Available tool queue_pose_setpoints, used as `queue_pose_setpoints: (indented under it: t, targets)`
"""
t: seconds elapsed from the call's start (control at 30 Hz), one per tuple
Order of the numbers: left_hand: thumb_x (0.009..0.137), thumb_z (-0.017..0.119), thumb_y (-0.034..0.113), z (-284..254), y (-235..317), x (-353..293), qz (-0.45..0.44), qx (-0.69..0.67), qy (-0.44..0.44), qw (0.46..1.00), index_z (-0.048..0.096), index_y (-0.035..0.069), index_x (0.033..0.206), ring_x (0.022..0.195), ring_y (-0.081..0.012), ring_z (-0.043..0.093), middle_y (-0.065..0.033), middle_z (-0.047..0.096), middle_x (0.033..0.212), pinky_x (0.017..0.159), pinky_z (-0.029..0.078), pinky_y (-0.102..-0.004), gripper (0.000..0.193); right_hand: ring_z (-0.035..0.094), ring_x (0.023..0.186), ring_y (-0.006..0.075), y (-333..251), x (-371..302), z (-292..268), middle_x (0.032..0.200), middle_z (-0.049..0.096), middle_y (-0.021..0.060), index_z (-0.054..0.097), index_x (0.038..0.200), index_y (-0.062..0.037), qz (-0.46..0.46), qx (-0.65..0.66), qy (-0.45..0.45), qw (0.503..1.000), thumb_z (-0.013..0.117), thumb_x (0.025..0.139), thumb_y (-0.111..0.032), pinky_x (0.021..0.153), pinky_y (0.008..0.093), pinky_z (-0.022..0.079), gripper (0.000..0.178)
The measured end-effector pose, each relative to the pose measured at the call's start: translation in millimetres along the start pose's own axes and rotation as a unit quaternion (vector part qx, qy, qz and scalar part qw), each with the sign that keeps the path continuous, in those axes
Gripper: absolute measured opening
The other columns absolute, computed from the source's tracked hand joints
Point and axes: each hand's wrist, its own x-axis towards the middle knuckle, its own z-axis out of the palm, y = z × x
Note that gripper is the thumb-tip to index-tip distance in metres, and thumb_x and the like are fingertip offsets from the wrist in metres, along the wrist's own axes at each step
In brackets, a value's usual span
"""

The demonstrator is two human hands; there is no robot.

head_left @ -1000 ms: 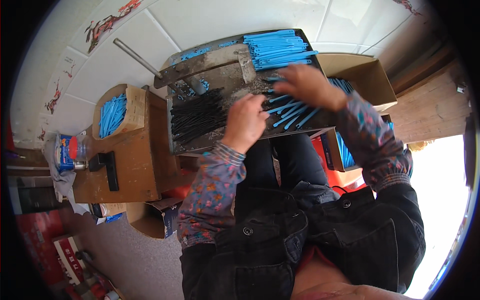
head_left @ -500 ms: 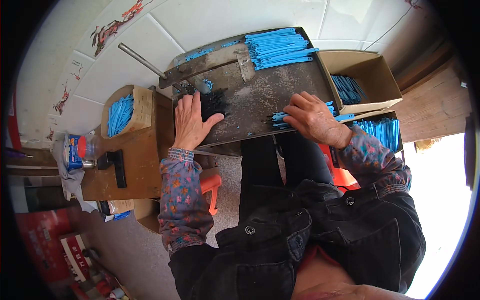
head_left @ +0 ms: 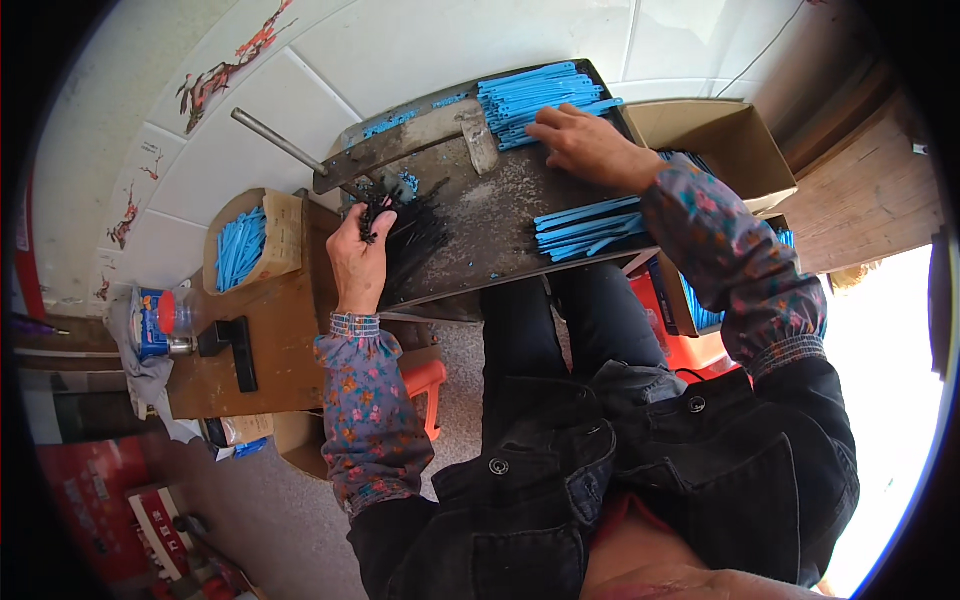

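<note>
Thin black strips (head_left: 375,208) stick up in a bunch between the thumb and fingers of my left hand (head_left: 357,258), which is closed on them at the tray's left end. More black strips (head_left: 420,232) lie loose beside it. My right hand (head_left: 592,147) has its fingers bent down onto the front of a pile of flat blue plastic sticks (head_left: 535,92), holed at their ends, at the back right. Its palm side is hidden. A smaller row of blue sticks (head_left: 580,228) lies near the front edge, partly under my right forearm.
The dark metal tray (head_left: 500,225) carries a flat metal bar (head_left: 415,138) and a metal rod (head_left: 280,138) at its left. Cardboard boxes (head_left: 715,125) stand at the right. Another box (head_left: 285,235) of blue sticks sits left, near a phone stand (head_left: 238,355) and a red-lidded jar (head_left: 178,312).
My right hand has left the front row of blue sticks and moved back and left to the big pile. My left hand has risen from lying flat and gathered black strips.
</note>
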Motion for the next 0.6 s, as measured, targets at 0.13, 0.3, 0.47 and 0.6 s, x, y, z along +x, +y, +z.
queue_pose_setpoints:
  t: [0.13, 0.3, 0.47, 0.6]
  targets:
    - [0.086, 0.067, 0.015, -8, -8, 2, 0.014, -0.060, 0.062, 0.996, 0.061, -0.001, 0.094, 0.071, -0.0158, 0.062, -0.0063, 0.065, 0.078, 0.074, 0.048, -0.0278, 0.019, 0.057, 0.092, 0.0293, 5, 0, 8, 0.090, 0.057, 0.0101, 0.059, 0.086, -0.0032, -0.034, -0.070, -0.131, 0.988, 0.060, 0.080, -0.013, 0.078, 0.0396, 0.049, 0.012]
    - [0.087, 0.066, 0.016, 9, 5, 10, 0.045, -0.202, 0.269, 0.941, 0.060, -0.001, 0.096, 0.072, -0.0108, 0.058, -0.0019, 0.063, 0.074, 0.073, 0.047, -0.0273, 0.020, 0.057, 0.083, 0.0304, -9, 2, -6, 0.082, 0.055, 0.0112, 0.053, 0.084, -0.0021, -0.030, -0.016, -0.126, 0.991, 0.060, 0.078, -0.009, 0.073, 0.0410, 0.049, 0.012]
    - [0.087, 0.066, 0.018, 25, 16, 15, 0.034, -0.140, 0.206, 0.968, 0.060, 0.000, 0.095, 0.069, -0.0089, 0.057, -0.0016, 0.061, 0.070, 0.070, 0.047, -0.0245, 0.021, 0.058, 0.079, 0.0325, -13, -4, -12, 0.080, 0.056, 0.0128, 0.053, 0.086, -0.0022, -0.003, 0.035, -0.133, 0.990, 0.060, 0.077, -0.009, 0.069, 0.0420, 0.049, 0.013]
    - [0.087, 0.066, 0.020, 10, 0, 4, -0.154, -0.064, 0.073, 0.983, 0.061, 0.000, 0.091, 0.063, -0.0079, 0.055, -0.0030, 0.059, 0.065, 0.065, 0.046, -0.0235, 0.021, 0.059, 0.078, 0.0334, -12, -5, -14, 0.080, 0.057, 0.0135, 0.053, 0.087, -0.0025, -0.004, 0.049, -0.125, 0.991, 0.060, 0.078, -0.009, 0.067, 0.0424, 0.050, 0.013]
